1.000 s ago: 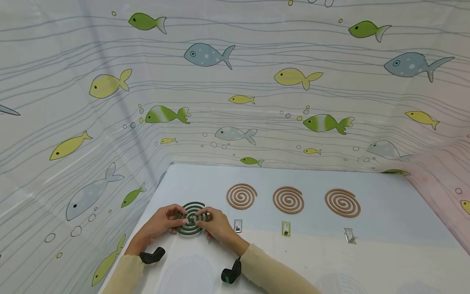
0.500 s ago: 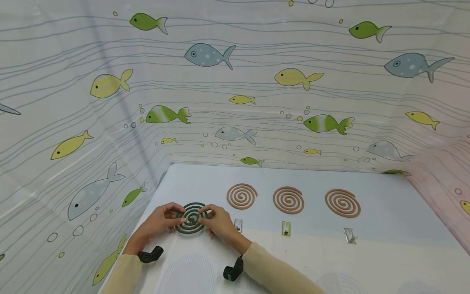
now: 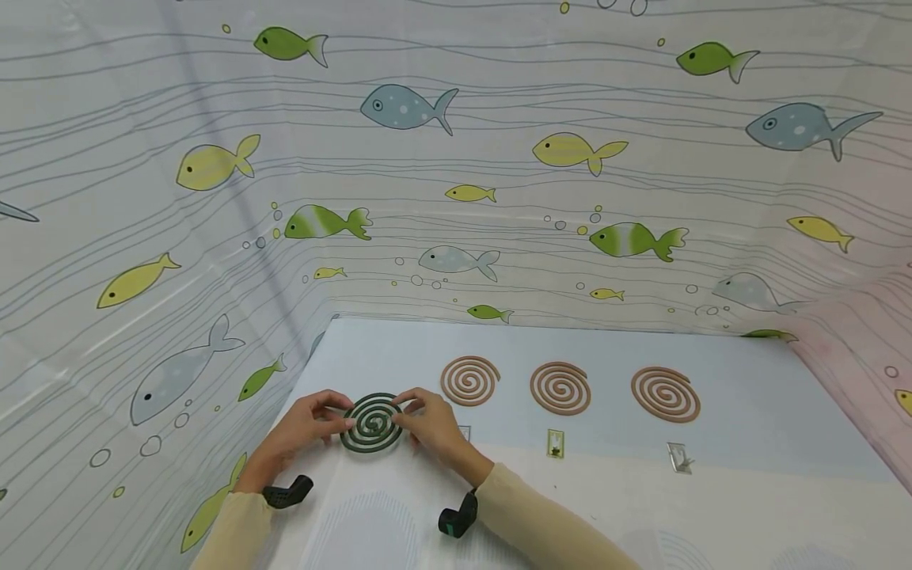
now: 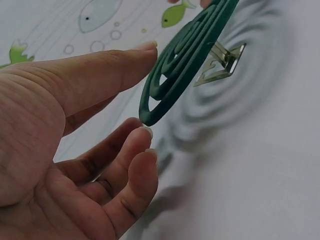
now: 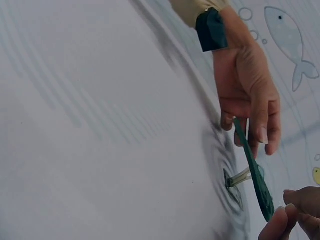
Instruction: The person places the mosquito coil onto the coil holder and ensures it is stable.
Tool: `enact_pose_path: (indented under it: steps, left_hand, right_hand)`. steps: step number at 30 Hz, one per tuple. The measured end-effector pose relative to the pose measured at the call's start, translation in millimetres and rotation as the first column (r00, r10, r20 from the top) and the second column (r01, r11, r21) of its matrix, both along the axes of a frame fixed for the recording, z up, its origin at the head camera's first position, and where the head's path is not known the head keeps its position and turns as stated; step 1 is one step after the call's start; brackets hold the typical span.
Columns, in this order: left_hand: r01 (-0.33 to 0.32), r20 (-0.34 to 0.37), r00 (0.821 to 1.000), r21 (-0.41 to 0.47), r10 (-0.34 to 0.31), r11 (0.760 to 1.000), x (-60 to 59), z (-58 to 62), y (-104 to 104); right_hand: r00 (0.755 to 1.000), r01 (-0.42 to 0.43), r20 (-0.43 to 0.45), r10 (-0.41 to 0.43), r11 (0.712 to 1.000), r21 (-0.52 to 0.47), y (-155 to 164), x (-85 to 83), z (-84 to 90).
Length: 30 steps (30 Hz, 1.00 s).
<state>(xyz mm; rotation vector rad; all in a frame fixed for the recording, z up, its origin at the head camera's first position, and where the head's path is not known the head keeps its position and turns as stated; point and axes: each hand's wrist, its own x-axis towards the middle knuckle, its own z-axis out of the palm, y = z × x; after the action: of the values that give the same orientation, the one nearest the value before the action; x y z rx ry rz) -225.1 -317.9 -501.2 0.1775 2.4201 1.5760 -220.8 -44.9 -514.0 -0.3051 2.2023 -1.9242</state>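
Note:
A dark green spiral coil (image 3: 371, 422) is held tilted a little above the table's near left part, over a small metal stand (image 4: 220, 62). My left hand (image 3: 345, 423) pinches the coil's left rim between thumb and fingers. At the opposite rim, my right hand (image 3: 400, 417) pinches the coil with its fingertips (image 5: 287, 215). In the right wrist view the green coil (image 5: 255, 172) stands edge-on, with the stand (image 5: 239, 178) just under its middle. Whether the coil rests on the stand's prong I cannot tell.
Three brown spiral coils (image 3: 469, 380) (image 3: 560, 388) (image 3: 665, 393) lie in a row to the right. Small metal stands (image 3: 555, 443) (image 3: 679, 457) lie in front of them. A fish-print curtain (image 3: 456, 158) walls the table at the back and both sides.
Both hands have slid from the green coil's middle out to its rim, so the whole spiral now shows. The brown coils have not moved.

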Motion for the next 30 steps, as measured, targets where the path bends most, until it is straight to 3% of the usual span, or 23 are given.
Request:
enact_pose_path:
  steps: [20,30]
  left_hand:
    - [-0.05,-0.079,0.996,-0.015,0.049,0.999,-6.5,15.2,7.0]
    - [-0.028,-0.106,0.994,-0.006,0.027,1.0,-13.9,21.5,17.6]
  right_hand:
    - [1.0,0.02,-0.016,-0.02,1.0,-0.013,23.0,-6.5,18.6]
    - [0.999,0.03,-0.042,-0.03,1.0,0.003,38.1,-9.4,24.9]
